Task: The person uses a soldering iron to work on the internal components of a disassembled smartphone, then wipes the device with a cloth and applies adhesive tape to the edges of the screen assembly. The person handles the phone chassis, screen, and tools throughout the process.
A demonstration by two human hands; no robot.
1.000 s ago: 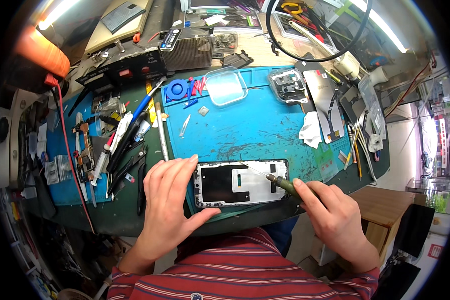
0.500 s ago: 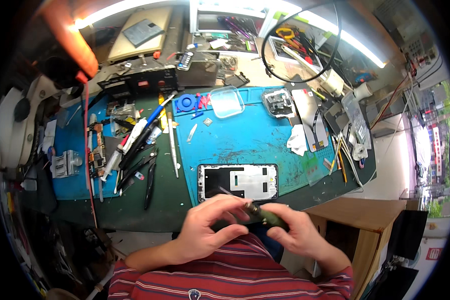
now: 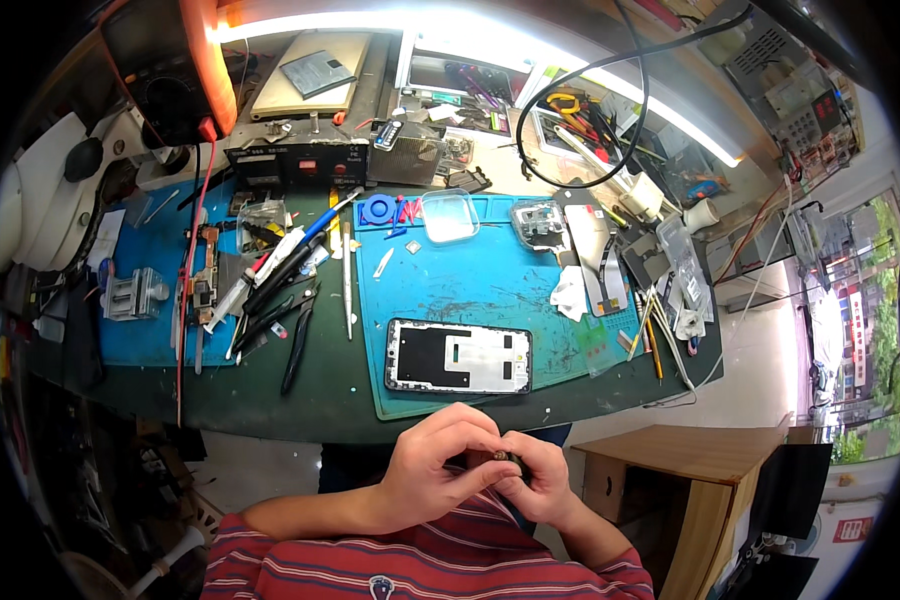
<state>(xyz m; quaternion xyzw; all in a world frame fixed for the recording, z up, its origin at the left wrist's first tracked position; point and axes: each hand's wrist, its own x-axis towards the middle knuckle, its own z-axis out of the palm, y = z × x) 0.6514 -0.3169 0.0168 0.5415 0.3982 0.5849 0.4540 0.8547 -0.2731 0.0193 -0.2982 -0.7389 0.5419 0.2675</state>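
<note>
Right hand grips a mostly hidden dark tool against the curled left hand, whose own hold I cannot tell remotely; black-and-silver phone frame lies flat, beyond both, on the blue mat.

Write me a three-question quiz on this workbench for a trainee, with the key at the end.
1. True or false: the left hand and the right hand are both off the phone frame.
2. What colour is the mat under the phone frame?
A) red
B) blue
C) yellow
3. Fill in: in the picture, the clear square container stands to the ____ of the crumpled white tissue.

Key: 1 true; 2 B; 3 left.
</note>
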